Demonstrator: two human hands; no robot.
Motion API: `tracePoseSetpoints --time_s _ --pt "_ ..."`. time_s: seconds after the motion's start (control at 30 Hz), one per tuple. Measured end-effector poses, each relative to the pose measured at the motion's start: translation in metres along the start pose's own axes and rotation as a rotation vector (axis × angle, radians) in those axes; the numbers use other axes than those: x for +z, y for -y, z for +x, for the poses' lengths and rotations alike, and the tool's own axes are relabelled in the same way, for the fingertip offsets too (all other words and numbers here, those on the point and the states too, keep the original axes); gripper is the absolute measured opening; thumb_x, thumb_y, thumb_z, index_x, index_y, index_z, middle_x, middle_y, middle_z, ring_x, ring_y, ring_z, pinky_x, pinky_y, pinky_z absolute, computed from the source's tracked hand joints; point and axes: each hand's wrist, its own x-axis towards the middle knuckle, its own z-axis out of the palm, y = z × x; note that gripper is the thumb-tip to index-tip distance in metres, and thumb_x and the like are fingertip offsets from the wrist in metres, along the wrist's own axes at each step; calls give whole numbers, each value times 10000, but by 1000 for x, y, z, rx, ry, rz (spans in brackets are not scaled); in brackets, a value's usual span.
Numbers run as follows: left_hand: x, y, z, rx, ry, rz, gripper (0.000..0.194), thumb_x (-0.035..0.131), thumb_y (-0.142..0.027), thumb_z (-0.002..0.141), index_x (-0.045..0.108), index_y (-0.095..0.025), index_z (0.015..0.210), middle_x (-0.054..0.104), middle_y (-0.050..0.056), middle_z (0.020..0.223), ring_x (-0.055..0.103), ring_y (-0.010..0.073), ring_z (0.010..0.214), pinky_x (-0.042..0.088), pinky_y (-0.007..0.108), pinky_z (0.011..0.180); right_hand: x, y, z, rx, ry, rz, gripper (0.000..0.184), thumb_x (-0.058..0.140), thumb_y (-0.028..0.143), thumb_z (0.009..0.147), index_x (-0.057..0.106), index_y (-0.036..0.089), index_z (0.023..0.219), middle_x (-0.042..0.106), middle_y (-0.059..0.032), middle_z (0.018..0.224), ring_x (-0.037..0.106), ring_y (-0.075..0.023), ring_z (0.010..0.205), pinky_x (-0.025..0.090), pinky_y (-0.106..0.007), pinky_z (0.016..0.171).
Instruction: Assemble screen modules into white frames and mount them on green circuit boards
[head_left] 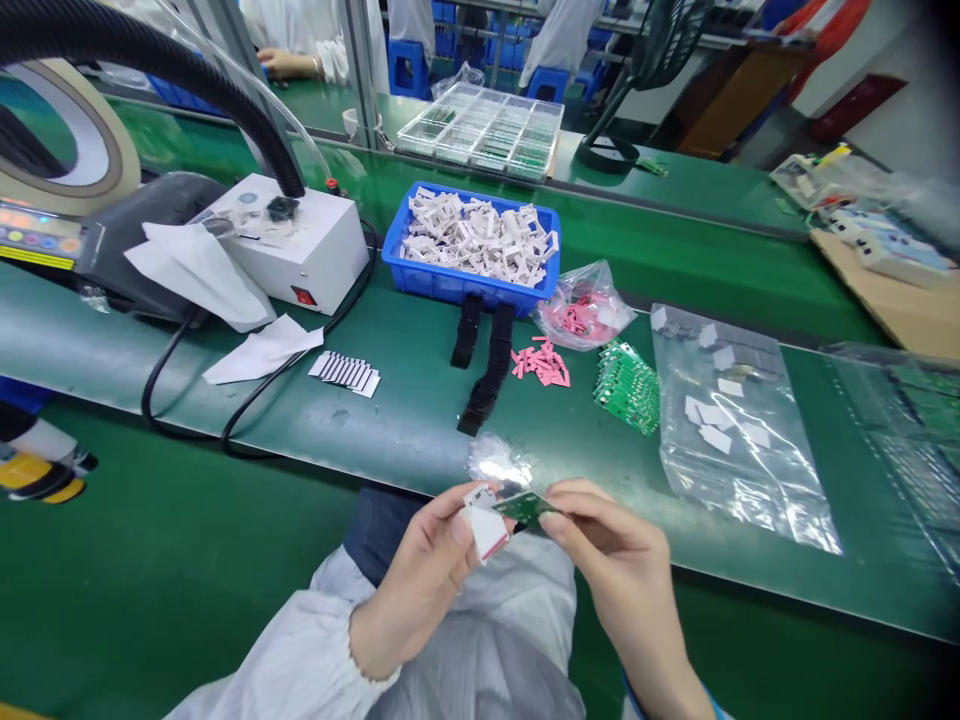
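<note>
Ahead of me runs a long green bench (405, 415), carrying a blue rectangular plastic bin (466, 290) heaped with white plastic parts (480, 238). At its near edge, my left grip (424, 570) pinches a white, pink-edged plastic casing (486, 532); right beside it, my right grip (622, 550) pinches a thin green circuit board (523, 508). Small flat pink strips (544, 363) lie loosely piled beyond.

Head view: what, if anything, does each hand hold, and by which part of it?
The left hand holds a white piece by its left side; the right hand pinches a green board by its right end.
</note>
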Motion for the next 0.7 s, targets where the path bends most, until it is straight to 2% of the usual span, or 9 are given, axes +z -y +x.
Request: tracePoseSetpoints --time_s 0.07,0.13,0.2,0.27,0.37,0.47,0.57,0.7 --pt "0 -1 0 13 7 5 280 723 -363 723 719 -240 974 743 -4 864 657 86 848 469 194 851 1 0 -2 31 -18 -5 70 688 140 709 704 207 725 648 -26 722 602 -83 609 476 -129 475" --pt "-2 -2 -1 16 13 12 275 713 -366 734 718 -241 979 743 0 886 652 95 873 463 204 859 -1 3 -2 87 26 42 49 688 153 711 703 199 710 640 -22 688 578 -66 536 455 -116 426" --pt "-4 -1 -2 16 7 25 282 716 -372 730 716 -249 984 741 2 923 650 107 899 455 214 869 -3 7 -3 196 95 161 23 686 197 724 696 184 708 623 -13 610 555 -61 453 448 -116 384" --pt "-6 1 -2 17 -6 50 304 730 -386 708 717 -259 983 739 5 941 649 120 903 450 225 865 -2 10 -3 332 164 283 91 692 254 729 686 164 728 589 -3 508 540 -69 395 458 -122 368" --pt "-6 3 -2 31 -17 106 339 752 -421 664 727 -256 959 738 13 833 640 125 780 456 240 766 6 14 -3 475 253 369 187 717 299 710 662 137 786 585 -4 475 558 -80 391 485 -120 389" --pt "-5 2 -2 66 -13 179 338 749 -446 653 741 -229 912 716 26 757 597 128 673 442 259 690 15 16 -3 518 264 418 253 740 294 684 589 140 817 599 13 518 566 -72 396 489 -110 396" --pt "-7 2 -3 98 8 233 315 730 -463 671 747 -233 886 709 37 797 585 140 699 438 280 723 21 17 -2 541 259 479 334 736 302 692 453 169 810 578 54 518 553 -61 379 473 -103 379" --pt "-10 2 -5 121 27 321 405 711 -513 664 739 -220 943 682 40 743 530 134 632 418 271 642 22 18 -1 585 304 509 429 730 341 699 336 185 768 547 81 500 520 -47 346 445 -96 356"
